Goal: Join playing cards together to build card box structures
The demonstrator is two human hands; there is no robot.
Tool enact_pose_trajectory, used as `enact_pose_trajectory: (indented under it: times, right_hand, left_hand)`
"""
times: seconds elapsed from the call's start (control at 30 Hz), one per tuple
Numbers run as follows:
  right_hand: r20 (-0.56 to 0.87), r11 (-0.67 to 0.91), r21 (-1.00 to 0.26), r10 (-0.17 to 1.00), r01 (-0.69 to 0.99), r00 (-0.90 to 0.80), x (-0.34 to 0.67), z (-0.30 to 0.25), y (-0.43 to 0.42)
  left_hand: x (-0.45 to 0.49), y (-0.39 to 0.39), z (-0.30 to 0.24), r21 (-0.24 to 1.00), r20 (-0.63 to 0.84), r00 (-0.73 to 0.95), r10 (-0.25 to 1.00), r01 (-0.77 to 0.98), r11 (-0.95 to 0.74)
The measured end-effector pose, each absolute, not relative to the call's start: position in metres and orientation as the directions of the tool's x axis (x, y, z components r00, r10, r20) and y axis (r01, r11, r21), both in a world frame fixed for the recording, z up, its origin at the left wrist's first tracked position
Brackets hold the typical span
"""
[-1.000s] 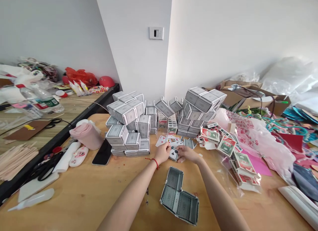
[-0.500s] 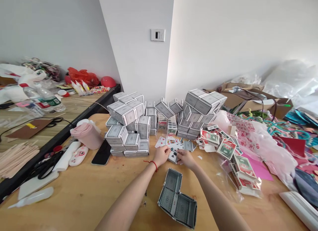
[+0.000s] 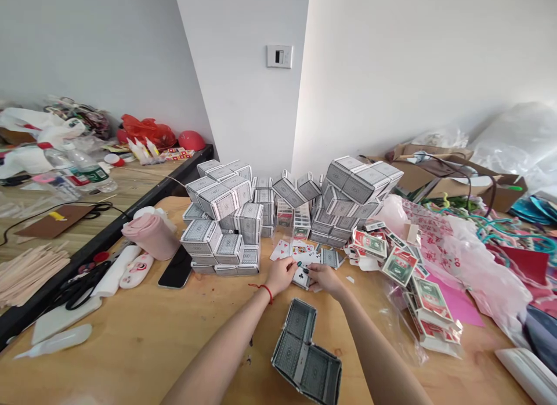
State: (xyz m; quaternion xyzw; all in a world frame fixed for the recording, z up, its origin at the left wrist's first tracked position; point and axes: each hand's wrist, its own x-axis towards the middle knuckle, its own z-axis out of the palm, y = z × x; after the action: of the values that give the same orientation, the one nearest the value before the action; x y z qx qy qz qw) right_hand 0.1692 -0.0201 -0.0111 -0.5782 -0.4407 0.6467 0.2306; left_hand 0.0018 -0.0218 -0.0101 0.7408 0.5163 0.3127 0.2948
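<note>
My left hand (image 3: 279,275) and right hand (image 3: 325,278) pinch a club card (image 3: 300,278) between them, mid-table; whether one card or several, I can't tell. The wooden table (image 3: 165,329) carries stacked card-backed blocks (image 3: 202,235) beyond my hands. A pale wall (image 3: 391,57) rises behind; a cluttered bench (image 3: 134,187) stands left.

Two grips (image 3: 281,275) (image 3: 326,279), one phone (image 3: 176,269), one bracelet (image 3: 267,291)
</note>
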Motion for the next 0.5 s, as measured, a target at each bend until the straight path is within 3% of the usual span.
enact_pose_trajectory:
  times: [0.37,0.5]
  right_hand:
    - [-0.644,-0.59,-0.764,0.672,0.262,-0.366,0.177,0.001,-0.01]
    - [-0.573,-0.515,-0.818,0.7,0.254,-0.427,0.177,0.005,-0.017]
  left_hand:
    - [0.001,-0.024,-0.006,0.757,0.151,0.262,0.953,0.589,-0.282]
    - [0.0,-0.024,-0.008,0.754,0.172,0.27,0.947,0.583,-0.303]
